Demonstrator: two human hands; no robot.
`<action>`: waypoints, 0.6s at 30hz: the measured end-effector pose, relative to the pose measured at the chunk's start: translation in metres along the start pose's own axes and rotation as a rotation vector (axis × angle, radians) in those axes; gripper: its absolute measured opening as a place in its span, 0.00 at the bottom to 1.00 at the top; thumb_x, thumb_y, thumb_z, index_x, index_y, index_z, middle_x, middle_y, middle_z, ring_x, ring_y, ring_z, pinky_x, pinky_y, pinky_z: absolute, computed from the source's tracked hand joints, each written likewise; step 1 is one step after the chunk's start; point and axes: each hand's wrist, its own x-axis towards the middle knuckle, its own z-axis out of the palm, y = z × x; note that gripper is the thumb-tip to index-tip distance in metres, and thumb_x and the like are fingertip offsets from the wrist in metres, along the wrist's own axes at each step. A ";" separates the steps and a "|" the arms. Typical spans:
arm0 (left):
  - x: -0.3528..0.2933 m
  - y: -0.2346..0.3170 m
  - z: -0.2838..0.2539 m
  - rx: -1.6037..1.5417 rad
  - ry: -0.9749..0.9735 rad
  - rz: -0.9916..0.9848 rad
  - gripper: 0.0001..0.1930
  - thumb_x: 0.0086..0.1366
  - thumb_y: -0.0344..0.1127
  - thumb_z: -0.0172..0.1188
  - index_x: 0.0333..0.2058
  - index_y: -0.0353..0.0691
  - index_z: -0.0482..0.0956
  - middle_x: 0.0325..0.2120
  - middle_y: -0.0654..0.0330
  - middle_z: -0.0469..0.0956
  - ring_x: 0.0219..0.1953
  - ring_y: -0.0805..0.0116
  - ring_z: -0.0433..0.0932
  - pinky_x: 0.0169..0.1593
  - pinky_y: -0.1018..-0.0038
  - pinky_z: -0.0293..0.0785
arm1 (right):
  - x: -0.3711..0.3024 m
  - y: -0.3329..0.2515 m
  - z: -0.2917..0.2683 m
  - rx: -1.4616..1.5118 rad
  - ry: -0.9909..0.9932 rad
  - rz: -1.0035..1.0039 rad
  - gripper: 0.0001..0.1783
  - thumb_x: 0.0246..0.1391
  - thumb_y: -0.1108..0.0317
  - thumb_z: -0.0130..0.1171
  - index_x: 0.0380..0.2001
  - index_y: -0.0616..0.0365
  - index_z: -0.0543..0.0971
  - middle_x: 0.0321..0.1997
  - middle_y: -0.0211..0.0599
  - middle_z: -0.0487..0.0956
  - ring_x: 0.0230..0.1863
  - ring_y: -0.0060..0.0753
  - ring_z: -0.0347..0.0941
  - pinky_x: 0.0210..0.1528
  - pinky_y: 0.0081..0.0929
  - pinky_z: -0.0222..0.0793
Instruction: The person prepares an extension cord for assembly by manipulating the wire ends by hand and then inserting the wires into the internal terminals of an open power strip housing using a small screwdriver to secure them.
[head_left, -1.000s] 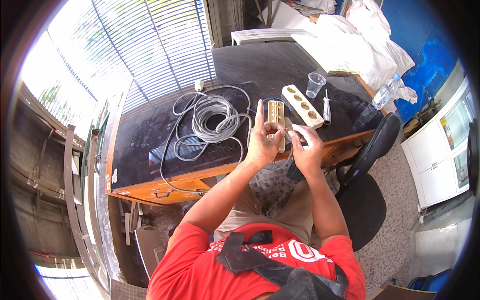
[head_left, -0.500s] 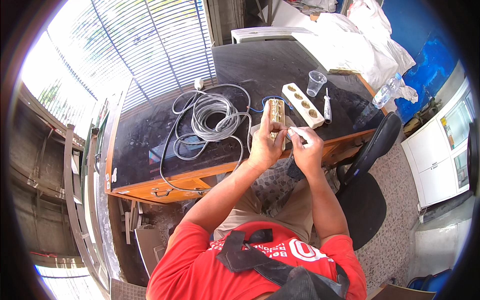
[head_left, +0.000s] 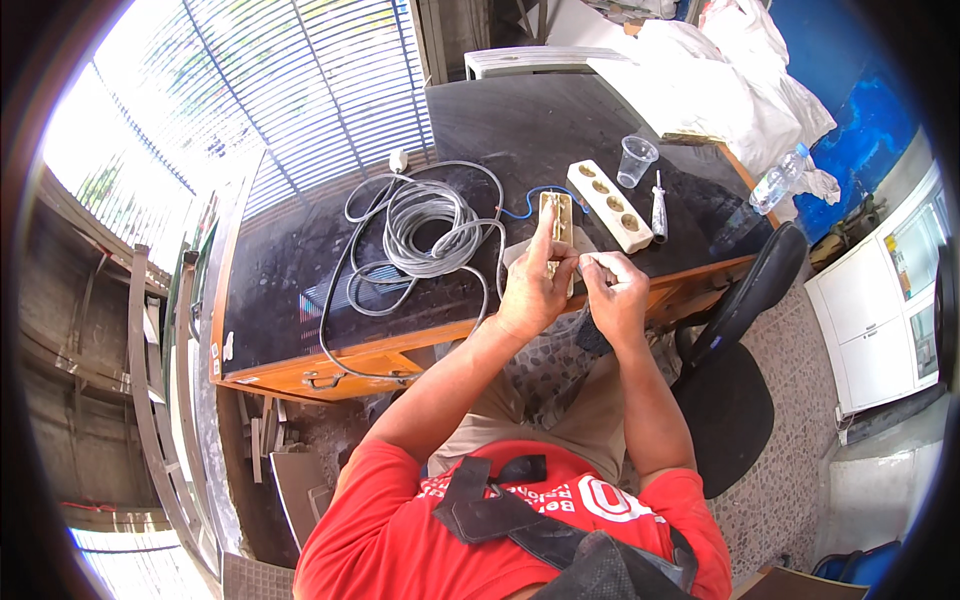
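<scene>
At the desk's front edge my two hands meet fingertip to fingertip. My left hand point(head_left: 535, 290) points its index finger forward, while its thumb and another finger pinch together. My right hand point(head_left: 616, 287) is closed in a pinch against them; what sits between the fingertips is too small to make out. Just beyond, partly hidden by my left hand, lies the opened housing of a power strip point(head_left: 562, 212), with metal contacts inside. A blue wire point(head_left: 530, 206) runs from it toward a coiled grey cable point(head_left: 428, 235). To the right lies the white socket cover point(head_left: 608, 206).
A screwdriver point(head_left: 659, 212) and a clear plastic cup point(head_left: 636, 160) are right of the socket cover. A water bottle point(head_left: 780, 180) lies at the desk's point(head_left: 270, 330) right edge, near white sacks point(head_left: 700, 90). A black chair point(head_left: 730, 410) stands at my right.
The view has shifted slightly. My hands stay together in nearly the same pinch, with my right fingers curled a little more.
</scene>
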 end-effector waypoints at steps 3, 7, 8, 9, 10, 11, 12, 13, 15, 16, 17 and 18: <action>-0.001 -0.001 -0.001 0.061 -0.002 0.046 0.49 0.64 0.23 0.70 0.77 0.23 0.48 0.37 0.51 0.88 0.40 0.51 0.89 0.50 0.60 0.81 | 0.001 -0.004 0.001 -0.041 0.007 -0.014 0.07 0.64 0.72 0.69 0.38 0.67 0.87 0.32 0.35 0.86 0.27 0.19 0.74 0.32 0.25 0.72; -0.005 -0.005 0.001 0.061 0.013 0.040 0.50 0.64 0.24 0.70 0.77 0.24 0.47 0.37 0.52 0.89 0.40 0.51 0.89 0.49 0.60 0.82 | 0.001 -0.004 0.005 -0.075 0.023 -0.086 0.06 0.63 0.73 0.68 0.37 0.67 0.85 0.31 0.36 0.84 0.26 0.23 0.73 0.32 0.26 0.71; -0.006 -0.005 0.002 0.053 0.019 0.035 0.50 0.64 0.24 0.70 0.77 0.24 0.47 0.38 0.52 0.89 0.40 0.51 0.89 0.48 0.60 0.82 | 0.001 -0.002 0.007 -0.070 0.034 -0.111 0.06 0.63 0.73 0.68 0.37 0.67 0.85 0.30 0.37 0.84 0.25 0.24 0.73 0.32 0.27 0.71; -0.007 -0.005 0.002 0.064 0.018 0.024 0.51 0.64 0.24 0.71 0.77 0.24 0.46 0.37 0.52 0.89 0.40 0.51 0.89 0.48 0.61 0.82 | 0.001 -0.002 0.008 -0.073 0.037 -0.110 0.06 0.63 0.74 0.68 0.37 0.67 0.85 0.30 0.37 0.83 0.25 0.25 0.74 0.32 0.27 0.71; -0.006 -0.003 0.000 0.073 0.017 0.013 0.51 0.64 0.24 0.71 0.77 0.25 0.46 0.37 0.52 0.89 0.40 0.51 0.89 0.48 0.61 0.82 | 0.001 -0.002 0.010 -0.077 0.040 -0.110 0.05 0.62 0.74 0.67 0.37 0.67 0.84 0.30 0.38 0.83 0.25 0.26 0.74 0.32 0.27 0.72; -0.006 -0.001 -0.001 0.083 0.015 0.002 0.52 0.64 0.24 0.71 0.78 0.26 0.45 0.37 0.51 0.89 0.41 0.51 0.89 0.48 0.61 0.83 | 0.001 -0.002 0.011 -0.081 0.043 -0.110 0.05 0.62 0.74 0.67 0.37 0.67 0.84 0.30 0.38 0.82 0.25 0.27 0.74 0.32 0.27 0.72; -0.008 -0.001 0.000 0.047 0.003 -0.033 0.52 0.64 0.24 0.71 0.78 0.26 0.43 0.38 0.52 0.89 0.41 0.52 0.89 0.50 0.62 0.83 | 0.000 -0.001 0.011 -0.096 0.044 -0.120 0.05 0.62 0.74 0.67 0.37 0.67 0.84 0.30 0.38 0.83 0.26 0.26 0.74 0.32 0.27 0.71; -0.010 -0.001 0.001 0.015 -0.009 -0.069 0.53 0.64 0.23 0.71 0.78 0.27 0.42 0.38 0.53 0.89 0.42 0.53 0.89 0.51 0.62 0.83 | 0.000 0.001 0.011 -0.106 0.043 -0.131 0.05 0.63 0.74 0.67 0.37 0.67 0.84 0.30 0.37 0.83 0.26 0.25 0.74 0.32 0.27 0.71; -0.012 0.001 0.002 -0.026 -0.001 -0.120 0.55 0.63 0.21 0.71 0.79 0.29 0.39 0.39 0.53 0.89 0.44 0.56 0.90 0.53 0.63 0.82 | -0.001 0.004 0.014 -0.064 0.049 -0.084 0.06 0.63 0.74 0.67 0.37 0.67 0.84 0.31 0.36 0.84 0.27 0.23 0.75 0.32 0.27 0.71; -0.011 0.004 0.002 -0.038 0.018 -0.134 0.56 0.63 0.20 0.70 0.79 0.30 0.38 0.39 0.54 0.89 0.45 0.58 0.89 0.54 0.64 0.82 | -0.002 0.005 0.016 -0.015 0.056 -0.027 0.06 0.64 0.73 0.67 0.38 0.67 0.84 0.31 0.35 0.84 0.28 0.22 0.75 0.32 0.27 0.71; -0.011 0.006 0.002 -0.050 0.036 -0.148 0.57 0.64 0.19 0.70 0.80 0.31 0.36 0.40 0.54 0.89 0.45 0.59 0.89 0.55 0.66 0.82 | -0.003 0.005 0.017 0.035 0.063 0.030 0.06 0.65 0.73 0.67 0.38 0.67 0.84 0.32 0.34 0.84 0.29 0.20 0.75 0.32 0.27 0.71; -0.010 0.001 0.005 -0.201 0.046 -0.239 0.58 0.65 0.17 0.68 0.80 0.35 0.31 0.41 0.54 0.88 0.45 0.65 0.88 0.56 0.69 0.82 | -0.002 0.004 0.014 0.041 0.018 0.048 0.07 0.66 0.72 0.67 0.39 0.68 0.85 0.32 0.34 0.85 0.30 0.19 0.75 0.33 0.26 0.71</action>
